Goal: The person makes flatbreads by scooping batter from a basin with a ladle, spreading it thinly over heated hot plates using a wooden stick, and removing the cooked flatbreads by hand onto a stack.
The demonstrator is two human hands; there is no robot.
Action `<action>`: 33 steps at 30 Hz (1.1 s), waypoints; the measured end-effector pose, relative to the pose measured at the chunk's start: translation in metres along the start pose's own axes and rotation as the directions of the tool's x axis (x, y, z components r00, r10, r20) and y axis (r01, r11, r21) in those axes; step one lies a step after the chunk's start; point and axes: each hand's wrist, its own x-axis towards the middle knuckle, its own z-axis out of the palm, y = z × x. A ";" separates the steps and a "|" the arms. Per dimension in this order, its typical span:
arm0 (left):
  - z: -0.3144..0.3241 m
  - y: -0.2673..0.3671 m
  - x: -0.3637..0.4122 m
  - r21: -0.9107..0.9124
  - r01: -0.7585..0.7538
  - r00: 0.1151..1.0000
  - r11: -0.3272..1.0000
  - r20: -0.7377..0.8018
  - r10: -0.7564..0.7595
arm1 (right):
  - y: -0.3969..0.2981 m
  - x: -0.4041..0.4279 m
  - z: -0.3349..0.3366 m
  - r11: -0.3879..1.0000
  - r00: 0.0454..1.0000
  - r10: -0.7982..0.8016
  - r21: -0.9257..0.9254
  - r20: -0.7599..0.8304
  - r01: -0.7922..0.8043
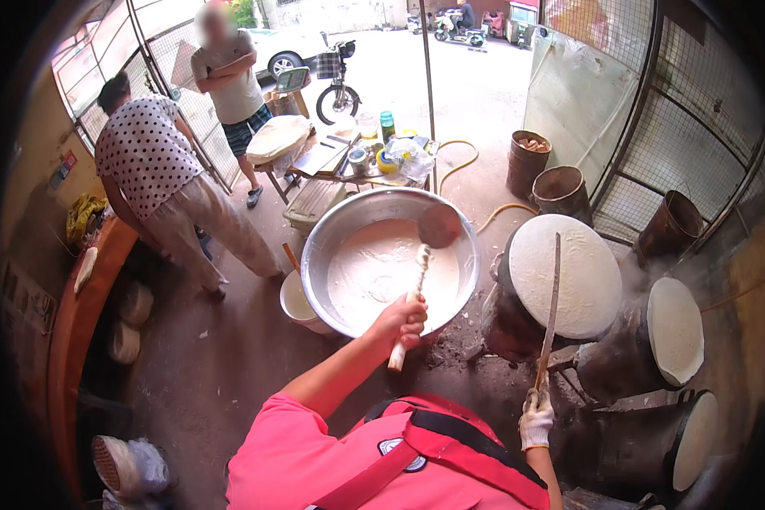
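In my bare left hand point(400, 324) is the light handle of a ladle point(438, 226), its round dark bowl over the far right part of a large metal basin point(312, 280). Pale batter point(376, 268) fills the lower part of that basin. My right hand point(537, 417), in a white knit glove, grips a long flat stick point(552, 306). The stick reaches across a round griddle point(523, 245) coated with a pale batter layer; whether it touches the layer, I cannot tell.
Two more batter-covered griddles point(676, 331) point(696, 440) stand at right, with steam near one. A white bucket point(298, 299) adjoins the basin. Behind is a cluttered table point(319, 153). One person point(150, 146) bends at left; another point(226, 76) stands with folded arms. Rusty drums point(561, 191) stand beyond.
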 end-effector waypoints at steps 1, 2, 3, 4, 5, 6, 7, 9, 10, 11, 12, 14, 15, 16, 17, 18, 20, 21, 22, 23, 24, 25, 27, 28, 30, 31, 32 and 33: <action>0.012 -0.001 -0.006 0.061 0.032 0.999 0.998 0.000 -0.032 | -0.003 0.000 -0.002 1.000 1.000 -0.018 -0.015 0.005 0.018; 0.024 0.000 -0.014 0.108 -0.005 0.995 0.994 0.102 -0.007 | -0.006 -0.001 -0.007 0.999 0.999 -0.033 -0.030 0.011 0.034; 0.035 0.002 -0.023 0.152 -0.044 0.980 0.987 0.198 0.013 | -0.012 -0.005 -0.009 0.998 0.999 -0.046 -0.044 0.023 0.047; 0.048 0.005 -0.025 0.177 -0.063 0.981 0.982 0.190 0.028 | -0.019 -0.009 -0.011 0.997 0.998 -0.056 -0.060 0.034 0.058; 0.051 0.001 -0.012 0.181 -0.057 0.983 0.982 0.185 0.023 | -0.026 -0.012 -0.010 0.997 0.998 -0.049 -0.056 0.035 0.051; 0.051 -0.006 0.008 0.145 0.034 0.989 0.989 0.135 -0.053 | -0.040 -0.017 -0.009 0.998 0.998 -0.065 0.015 0.014 0.064; 0.052 -0.014 0.030 0.105 0.125 0.987 0.987 0.092 -0.135 | -0.045 -0.014 -0.012 0.993 0.997 -0.079 0.083 -0.014 0.080; 0.052 -0.037 0.065 0.050 0.312 0.938 0.949 0.143 -0.316 | -0.058 -0.012 -0.020 0.990 0.999 0.039 0.136 0.004 -0.039; 0.055 -0.053 0.077 -0.072 0.471 0.867 0.879 0.221 -0.446 | -0.064 -0.008 -0.023 0.985 0.986 -0.157 0.068 -0.050 0.160; 0.059 -0.069 0.090 -0.175 0.630 0.766 0.757 0.303 -0.567 | -0.047 0.005 -0.032 0.986 0.987 0.049 0.151 0.152 -0.072; 0.082 -0.074 0.089 -0.072 0.612 0.775 0.788 0.252 -0.579 | -0.055 0.020 -0.040 0.991 0.966 -0.132 0.001 0.222 0.135; 0.127 -0.092 0.095 -0.036 0.598 0.794 0.800 0.161 -0.586 | -0.089 0.039 -0.053 0.967 0.949 -0.228 -0.065 0.217 0.247; 0.135 -0.105 0.109 0.003 0.619 0.775 0.785 0.157 -0.612 | -0.096 0.050 -0.061 0.936 0.910 -0.342 -0.006 0.236 0.353; 0.143 -0.120 0.121 0.128 0.565 0.804 0.815 0.136 -0.578 | -0.087 0.058 -0.064 0.920 0.890 -0.383 0.013 0.248 0.392; 0.154 -0.133 0.132 0.243 0.485 0.842 0.840 0.131 -0.524 | -0.085 0.065 -0.072 0.934 0.885 -0.355 0.082 0.300 0.347; 0.168 -0.147 0.141 0.378 0.415 0.875 0.828 0.085 -0.477 | -0.096 0.070 -0.096 0.935 0.867 -0.353 0.104 0.352 0.339; 0.205 -0.175 0.161 0.515 0.322 0.902 0.794 0.087 -0.422 | -0.081 0.092 -0.157 0.977 0.888 -0.212 0.102 0.408 0.186; 0.220 -0.185 0.170 0.521 0.314 0.898 0.793 0.108 -0.427 | -0.070 0.105 -0.187 0.984 0.884 -0.168 0.129 0.436 0.124; 0.238 -0.192 0.178 0.437 0.376 0.876 0.817 0.121 -0.467 | -0.048 0.117 -0.217 0.955 0.935 -0.247 0.229 0.255 0.190; 0.262 -0.202 0.183 0.391 0.365 0.913 0.845 0.026 -0.406 | -0.012 0.138 -0.248 0.934 0.934 -0.357 0.010 0.025 0.357; 0.264 -0.210 0.199 0.293 0.419 0.875 0.859 0.121 -0.468 | 0.018 0.159 -0.287 0.927 0.912 -0.369 -0.145 -0.179 0.347; 0.261 -0.216 0.213 0.188 0.476 0.835 0.859 0.210 -0.509 | 0.026 0.173 -0.335 0.930 0.929 -0.216 -0.352 -0.299 0.103; 0.318 -0.237 0.217 0.188 0.437 0.845 0.880 0.251 -0.473 | 0.076 0.211 -0.431 0.825 0.785 -0.274 -0.555 -0.555 -0.104; 0.339 -0.248 0.224 0.151 0.456 0.872 0.877 0.125 -0.474 | 0.101 0.226 -0.473 0.829 0.741 -0.225 -0.524 -0.633 -0.196; 0.375 -0.263 0.238 0.090 0.477 0.879 0.874 -0.046 -0.475 | 0.144 0.251 -0.540 0.683 0.674 -0.297 -0.644 -0.676 -0.345; 0.392 -0.271 0.247 0.095 0.476 0.879 0.874 -0.055 -0.473 | 0.159 0.262 -0.568 0.501 0.668 -0.413 -0.768 -0.618 -0.400; 0.408 -0.279 0.257 -0.006 0.516 0.856 0.856 -0.010 -0.516 | 0.175 0.275 -0.587 0.507 0.678 -0.437 -0.784 -0.591 -0.357; 0.419 -0.287 0.267 -0.104 0.557 0.830 0.824 0.041 -0.556 | 0.193 0.288 -0.596 0.513 0.680 -0.428 -0.780 -0.595 -0.360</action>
